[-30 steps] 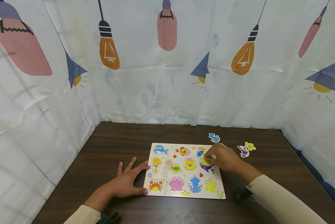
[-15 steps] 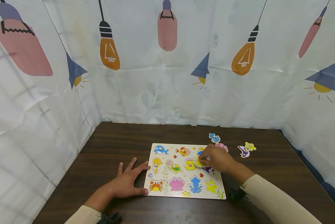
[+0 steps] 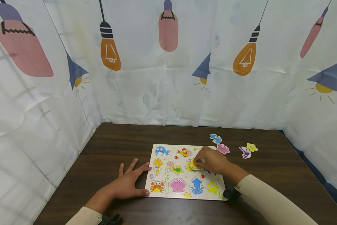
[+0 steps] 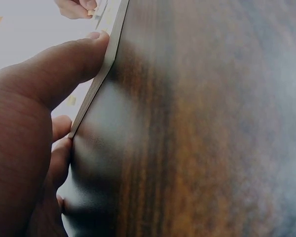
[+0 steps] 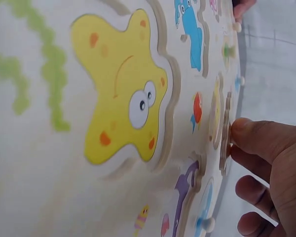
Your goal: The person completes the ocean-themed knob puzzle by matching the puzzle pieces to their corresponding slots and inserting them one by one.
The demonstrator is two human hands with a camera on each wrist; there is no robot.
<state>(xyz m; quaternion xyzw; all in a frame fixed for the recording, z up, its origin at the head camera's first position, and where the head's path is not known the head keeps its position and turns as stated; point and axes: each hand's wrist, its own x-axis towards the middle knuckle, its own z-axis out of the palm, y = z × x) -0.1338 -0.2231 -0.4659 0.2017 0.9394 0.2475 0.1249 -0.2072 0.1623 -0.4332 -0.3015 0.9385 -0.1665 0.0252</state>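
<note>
A pale wooden peg puzzle board (image 3: 172,149) with sea-animal pictures lies on the brown table. My left hand (image 3: 129,184) rests at the board's left edge, fingers spread. Its thumb touches the near left corner, and a fingertip meets the edge farther up. Over the octopus picture, my right hand (image 3: 211,161) pinches a yellow octopus puzzle piece (image 3: 195,165). In the right wrist view, thumb and finger hold the tilted piece (image 5: 225,138) close above the board; its knob is hidden by the fingertips. The whale (image 3: 162,151), fish, seahorse, turtle and crab pieces sit on the board.
Beyond the board's far right corner lie a blue piece (image 3: 216,138) and a pink shell-like piece (image 3: 222,148). Farther right are a purple-and-white piece (image 3: 245,152) and a yellow star-shaped piece (image 3: 252,147). Printed cloth (image 3: 168,93) hangs behind and beside the table.
My right hand has moved left with the yellow octopus piece, from the board's right side to over the octopus picture. The pink piece is now uncovered. My left hand stays put.
</note>
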